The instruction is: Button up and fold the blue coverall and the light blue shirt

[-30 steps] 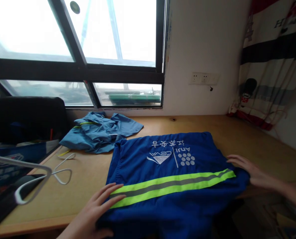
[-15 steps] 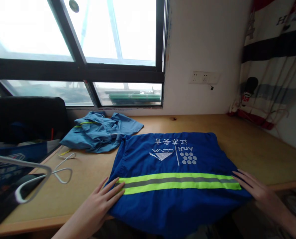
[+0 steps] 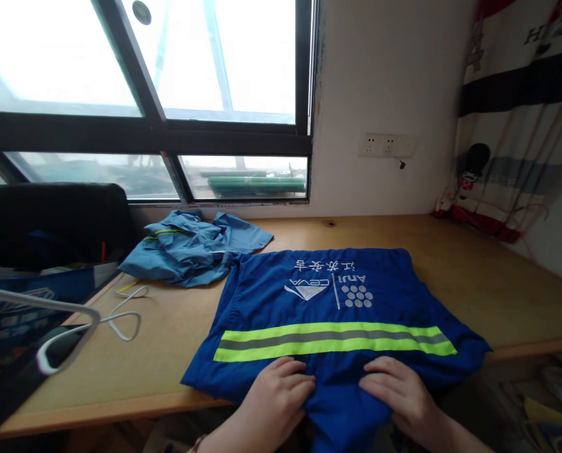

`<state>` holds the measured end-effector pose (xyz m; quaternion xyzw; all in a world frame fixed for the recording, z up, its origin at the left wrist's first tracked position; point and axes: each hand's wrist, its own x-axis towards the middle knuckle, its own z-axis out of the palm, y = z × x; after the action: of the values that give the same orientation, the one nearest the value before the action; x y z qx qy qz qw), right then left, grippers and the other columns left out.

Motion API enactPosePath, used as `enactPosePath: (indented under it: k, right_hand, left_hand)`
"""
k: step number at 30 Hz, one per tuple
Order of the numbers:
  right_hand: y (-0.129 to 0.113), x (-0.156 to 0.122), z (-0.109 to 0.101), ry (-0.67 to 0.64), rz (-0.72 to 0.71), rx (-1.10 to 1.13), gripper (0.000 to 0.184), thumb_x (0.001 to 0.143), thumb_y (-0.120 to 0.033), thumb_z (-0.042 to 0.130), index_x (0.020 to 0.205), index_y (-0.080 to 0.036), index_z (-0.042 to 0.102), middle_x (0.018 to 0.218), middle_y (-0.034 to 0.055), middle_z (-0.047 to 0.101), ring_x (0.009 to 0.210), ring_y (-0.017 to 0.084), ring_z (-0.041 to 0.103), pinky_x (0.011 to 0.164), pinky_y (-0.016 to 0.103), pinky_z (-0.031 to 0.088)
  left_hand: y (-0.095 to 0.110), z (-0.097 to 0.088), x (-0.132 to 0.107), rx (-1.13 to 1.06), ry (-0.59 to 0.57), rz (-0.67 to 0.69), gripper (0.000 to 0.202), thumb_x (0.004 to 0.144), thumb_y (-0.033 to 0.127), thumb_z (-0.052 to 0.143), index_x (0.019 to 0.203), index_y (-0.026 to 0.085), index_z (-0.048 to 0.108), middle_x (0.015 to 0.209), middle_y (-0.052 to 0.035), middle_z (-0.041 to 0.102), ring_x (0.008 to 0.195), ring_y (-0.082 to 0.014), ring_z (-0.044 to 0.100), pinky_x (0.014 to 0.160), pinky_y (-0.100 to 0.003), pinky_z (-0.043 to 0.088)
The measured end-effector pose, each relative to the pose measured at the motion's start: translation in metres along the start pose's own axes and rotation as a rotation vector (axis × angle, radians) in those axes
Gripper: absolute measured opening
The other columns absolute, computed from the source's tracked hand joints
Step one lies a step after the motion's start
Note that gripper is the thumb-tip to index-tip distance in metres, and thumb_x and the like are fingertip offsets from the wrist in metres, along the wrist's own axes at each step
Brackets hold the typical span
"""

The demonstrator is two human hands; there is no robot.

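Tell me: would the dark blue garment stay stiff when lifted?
Probably floppy: the dark blue garment sags past the edge of the table. It likely creases easily, given the folds between the left hand and right hand.

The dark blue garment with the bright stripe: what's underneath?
The wooden tabletop is under most of the dark blue garment, whose near part hangs past the front edge. Anything else beneath is covered and cannot be seen.

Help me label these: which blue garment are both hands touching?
The dark-blue work jacket with white logos, under left hand and right hand; the light-blue garment lies crumpled, untouched.
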<state>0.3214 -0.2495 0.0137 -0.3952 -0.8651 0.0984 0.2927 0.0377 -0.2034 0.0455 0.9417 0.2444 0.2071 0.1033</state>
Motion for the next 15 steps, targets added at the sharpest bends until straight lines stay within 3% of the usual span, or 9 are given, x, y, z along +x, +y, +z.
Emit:
enactPosePath:
  k: [2,4,6,8,11,15]
  right_hand:
    - [0.013,0.020,-0.010,-0.036,0.306,0.226,0.030,0.086,-0.035,0.041,0.091,-0.019,0.065,0.083,0.0054,0.067,0.077,0.020,0.061,0.067,0.031,0.049]
    - [0.032,0.042,-0.016,-0.099,0.579,0.365,0.039,0.085,-0.044,0.039,0.078,-0.015,0.065,0.070,0.0038,0.065,0.063,0.018,0.059,0.053,0.026,0.045]
    - [0.051,0.060,-0.016,-0.141,0.693,0.320,0.043,0.081,-0.048,0.042,0.066,-0.014,0.062,0.059,0.0022,0.061,0.057,0.016,0.055,0.049,0.024,0.039]
    - [0.062,0.070,-0.012,-0.141,0.713,0.134,0.043,0.079,-0.049,0.046,0.055,-0.015,0.056,0.054,0.0017,0.057,0.056,0.016,0.053,0.051,0.024,0.036]
    - [0.058,0.073,-0.008,-0.060,0.726,-0.144,0.037,0.079,-0.047,0.046,0.057,-0.018,0.055,0.058,0.0028,0.056,0.060,0.018,0.054,0.055,0.027,0.036]
    - [0.021,0.068,-0.006,0.239,0.653,-0.419,0.021,0.082,-0.040,0.046,0.080,-0.021,0.056,0.078,0.0084,0.058,0.077,0.025,0.054,0.067,0.035,0.040]
  left_hand:
    - [-0.015,-0.007,0.014,-0.172,-0.062,-0.243,0.030,0.086,0.030,0.036,0.082,0.017,0.063,0.071,-0.0035,0.065,0.067,-0.0148,0.060,0.060,-0.021,0.045]
    - [-0.036,-0.009,0.029,-0.184,-0.109,-0.457,0.046,0.088,0.036,0.026,0.070,0.014,0.062,0.060,-0.0026,0.061,0.057,-0.0145,0.057,0.050,-0.020,0.039]
    - [-0.056,-0.007,0.042,-0.031,-0.129,-0.594,0.047,0.088,0.037,0.027,0.067,0.012,0.061,0.059,-0.0049,0.060,0.058,-0.0171,0.058,0.051,-0.022,0.038]
    - [-0.067,-0.003,0.049,0.173,-0.098,-0.691,0.038,0.087,0.033,0.032,0.075,0.012,0.060,0.064,-0.0087,0.061,0.061,-0.0192,0.058,0.055,-0.025,0.038]
    - [-0.057,-0.002,0.051,0.340,0.023,-0.650,0.030,0.088,0.026,0.030,0.081,0.014,0.056,0.072,-0.0107,0.061,0.068,-0.0200,0.058,0.059,-0.028,0.038]
    - [-0.010,-0.002,0.049,0.227,0.143,-0.479,0.026,0.089,0.032,0.030,0.082,0.018,0.051,0.074,-0.0063,0.057,0.069,-0.0164,0.056,0.059,-0.026,0.039]
